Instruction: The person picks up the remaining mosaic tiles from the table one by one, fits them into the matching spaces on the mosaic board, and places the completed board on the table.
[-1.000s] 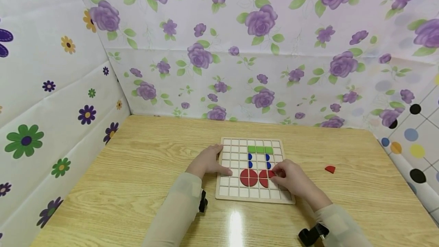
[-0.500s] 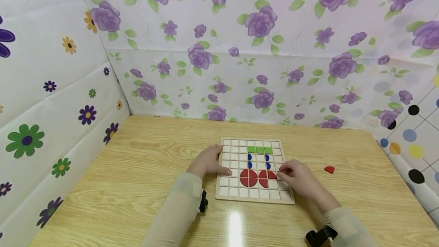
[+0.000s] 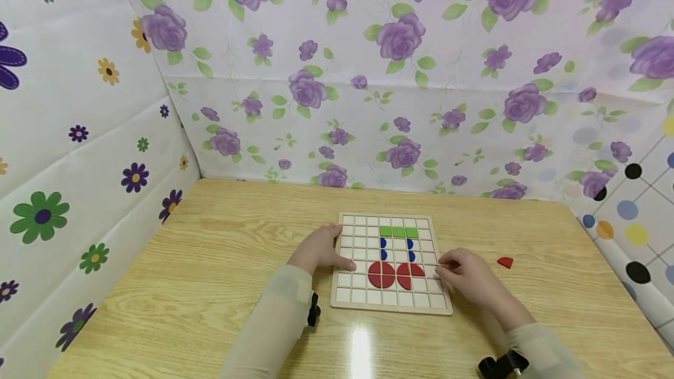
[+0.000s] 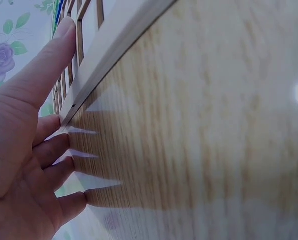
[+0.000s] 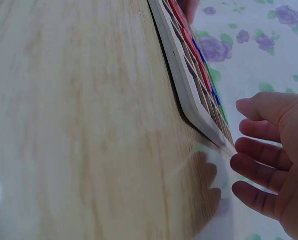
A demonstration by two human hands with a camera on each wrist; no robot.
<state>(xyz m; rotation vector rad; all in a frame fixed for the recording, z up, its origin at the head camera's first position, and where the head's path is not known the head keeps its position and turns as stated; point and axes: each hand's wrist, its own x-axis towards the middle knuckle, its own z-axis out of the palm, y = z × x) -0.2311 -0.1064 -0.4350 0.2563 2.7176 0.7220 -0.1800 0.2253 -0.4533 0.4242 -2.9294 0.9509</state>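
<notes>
A square wooden grid board (image 3: 348, 294) lies on the table. On it sit three green squares (image 3: 398, 231), several blue half-circles (image 3: 411, 244), a full red circle of quarter pieces (image 3: 374, 280) and three red quarter pieces (image 3: 404, 281) with a gap at lower right. My left hand (image 3: 318, 248) rests at the board's left side, thumb (image 4: 48, 62) over the grid and fingers spread against the edge. Just off the right edge, my right hand (image 3: 468, 274) holds nothing, its fingers (image 5: 259, 170) loosely bent. One loose red quarter piece (image 3: 505, 262) lies right of it.
The wooden table (image 3: 253, 227) extends around the board. A floral cloth (image 3: 337, 127) hangs behind it, and another patterned cloth (image 3: 79, 180) stands at the left. Each wrist wears a black camera mount (image 3: 502, 364).
My right hand has let go of a red quarter piece, now lying in the second circle, and has drawn back rightward off the board. The left hand has stayed in place.
</notes>
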